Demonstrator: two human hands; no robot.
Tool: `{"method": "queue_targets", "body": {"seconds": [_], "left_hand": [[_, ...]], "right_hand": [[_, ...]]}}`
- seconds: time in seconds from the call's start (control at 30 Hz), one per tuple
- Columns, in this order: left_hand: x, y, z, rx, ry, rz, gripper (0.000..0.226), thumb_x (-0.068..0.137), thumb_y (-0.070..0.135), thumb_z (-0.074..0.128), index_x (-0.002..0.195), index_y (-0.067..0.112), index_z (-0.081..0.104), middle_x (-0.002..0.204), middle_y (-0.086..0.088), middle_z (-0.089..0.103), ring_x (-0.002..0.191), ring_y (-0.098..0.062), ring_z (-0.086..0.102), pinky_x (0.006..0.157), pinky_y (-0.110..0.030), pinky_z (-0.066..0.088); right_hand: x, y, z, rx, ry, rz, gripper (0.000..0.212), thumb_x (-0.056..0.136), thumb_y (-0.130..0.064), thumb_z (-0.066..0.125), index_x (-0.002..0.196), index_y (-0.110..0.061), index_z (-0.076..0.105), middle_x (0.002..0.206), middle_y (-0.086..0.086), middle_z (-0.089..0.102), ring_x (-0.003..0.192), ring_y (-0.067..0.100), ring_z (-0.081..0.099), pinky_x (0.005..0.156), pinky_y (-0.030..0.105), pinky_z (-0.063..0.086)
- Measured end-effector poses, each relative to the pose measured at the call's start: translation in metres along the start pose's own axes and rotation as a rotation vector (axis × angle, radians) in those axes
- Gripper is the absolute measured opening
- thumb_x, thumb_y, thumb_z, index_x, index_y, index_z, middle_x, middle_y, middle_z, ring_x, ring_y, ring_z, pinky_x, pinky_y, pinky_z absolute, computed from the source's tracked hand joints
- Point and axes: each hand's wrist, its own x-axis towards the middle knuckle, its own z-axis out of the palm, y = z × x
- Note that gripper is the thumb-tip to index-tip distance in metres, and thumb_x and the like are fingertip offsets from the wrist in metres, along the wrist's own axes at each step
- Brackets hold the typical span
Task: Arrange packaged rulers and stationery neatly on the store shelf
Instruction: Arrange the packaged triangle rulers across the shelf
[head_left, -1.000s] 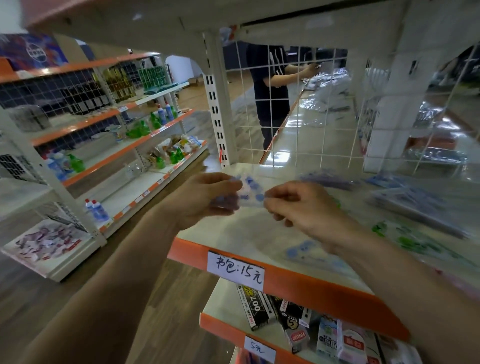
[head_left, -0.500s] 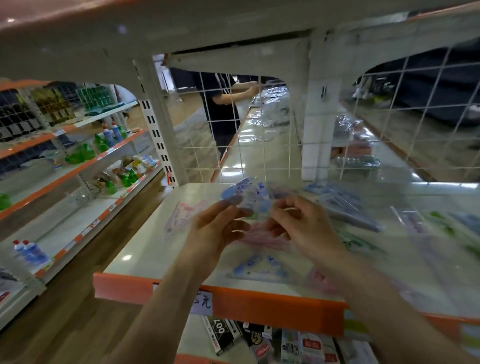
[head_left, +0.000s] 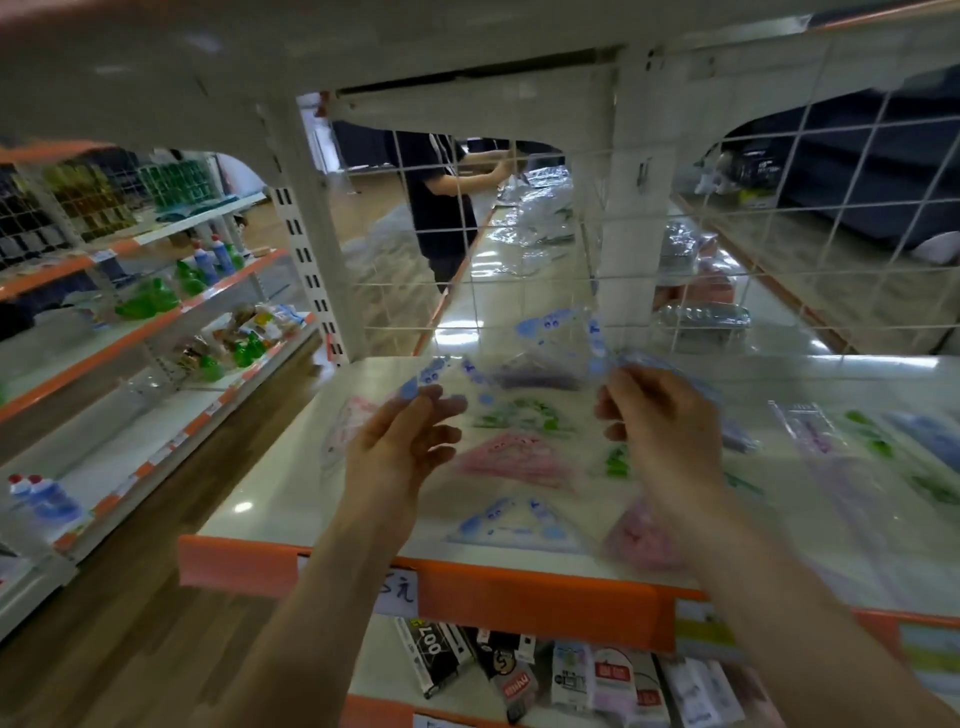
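Observation:
A clear packet with a blue-patterned ruler set (head_left: 540, 348) hangs in the air above the white shelf (head_left: 270, 499). My left hand (head_left: 400, 447) pinches its left corner and my right hand (head_left: 660, 421) pinches its right edge. Below it on the shelf lie more packaged triangle rulers: a green one (head_left: 524, 415), a pink one (head_left: 514, 460), a blue one (head_left: 514, 525) near the front edge, and a faint pink one (head_left: 353, 421) at the left. Several longer ruler packets (head_left: 831, 447) lie to the right.
A wire grid (head_left: 519, 249) backs the shelf, and a person in dark clothes (head_left: 441, 208) stands behind it. An orange lip with a price tag (head_left: 400, 592) fronts the shelf. Boxed goods (head_left: 514, 670) sit on the shelf below. Bottles (head_left: 208, 260) fill the left aisle shelves.
Both hands have spread apart and lifted the blue packet, stretching it flat above the shelf. The view has shifted right, toward the shelf.

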Motion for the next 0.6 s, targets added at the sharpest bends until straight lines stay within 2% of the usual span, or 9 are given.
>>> {"method": "queue_targets", "body": {"seconds": [0.07,0.17,0.27,0.33,0.43,0.53,0.6], "left_hand": [[0.001,-0.001,-0.001,0.002,0.011,0.006,0.014,0.092,0.016,0.055,0.101,0.009,0.065,0.093,-0.009,0.072,0.071,-0.016,0.065,0.063,-0.026,0.053],[0.002,-0.002,-0.001,0.001,0.030,-0.008,0.014,0.091,0.018,0.056,0.100,0.012,0.066,0.090,-0.005,0.071,0.073,-0.015,0.063,0.064,-0.026,0.052],[0.002,-0.001,-0.001,0.009,0.051,-0.019,0.012,0.091,0.019,0.057,0.098,0.014,0.066,0.087,-0.002,0.069,0.073,-0.013,0.062,0.063,-0.023,0.052],[0.002,-0.001,-0.003,0.027,0.084,-0.014,0.011,0.092,0.019,0.056,0.097,0.014,0.065,0.085,-0.001,0.067,0.072,-0.012,0.061,0.064,-0.023,0.051],[0.004,-0.001,-0.003,0.010,0.158,-0.007,0.011,0.093,0.020,0.056,0.096,0.014,0.065,0.081,0.001,0.064,0.069,-0.011,0.059,0.066,-0.025,0.047],[0.006,-0.001,-0.003,-0.004,0.224,-0.004,0.011,0.092,0.022,0.058,0.096,0.015,0.065,0.076,0.003,0.061,0.068,-0.010,0.057,0.069,-0.026,0.046],[0.006,-0.001,-0.003,-0.013,0.235,-0.008,0.011,0.091,0.021,0.059,0.097,0.014,0.066,0.073,0.003,0.058,0.067,-0.010,0.056,0.069,-0.027,0.045]], "right_hand": [[0.011,-0.009,-0.009,-0.004,0.003,-0.032,0.018,0.090,-0.012,0.058,0.075,-0.016,0.064,0.065,-0.003,0.064,0.058,0.004,0.058,0.057,0.018,0.048],[0.031,-0.019,-0.023,-0.071,0.014,-0.087,0.015,0.088,-0.007,0.058,0.076,-0.006,0.066,0.061,-0.001,0.061,0.052,0.002,0.054,0.062,0.024,0.048],[0.040,-0.021,-0.034,-0.109,-0.041,-0.070,0.019,0.089,-0.009,0.058,0.072,-0.007,0.064,0.056,-0.004,0.059,0.050,0.004,0.052,0.062,0.030,0.047],[0.037,-0.021,-0.037,-0.186,-0.184,-0.038,0.018,0.088,-0.010,0.061,0.070,-0.012,0.066,0.057,-0.004,0.062,0.050,0.004,0.053,0.058,0.024,0.045],[0.019,-0.018,-0.037,-0.340,-0.445,0.019,0.011,0.086,-0.013,0.065,0.077,-0.009,0.070,0.063,-0.001,0.066,0.051,0.001,0.058,0.052,0.016,0.044],[0.002,-0.015,-0.030,-0.426,-0.560,0.048,0.012,0.087,-0.012,0.064,0.079,-0.006,0.070,0.067,0.001,0.069,0.052,0.000,0.060,0.048,0.009,0.043],[-0.005,-0.014,-0.025,-0.520,-0.629,0.047,0.014,0.088,-0.016,0.063,0.080,-0.009,0.071,0.069,-0.001,0.071,0.058,0.002,0.065,0.055,0.012,0.048]]}}
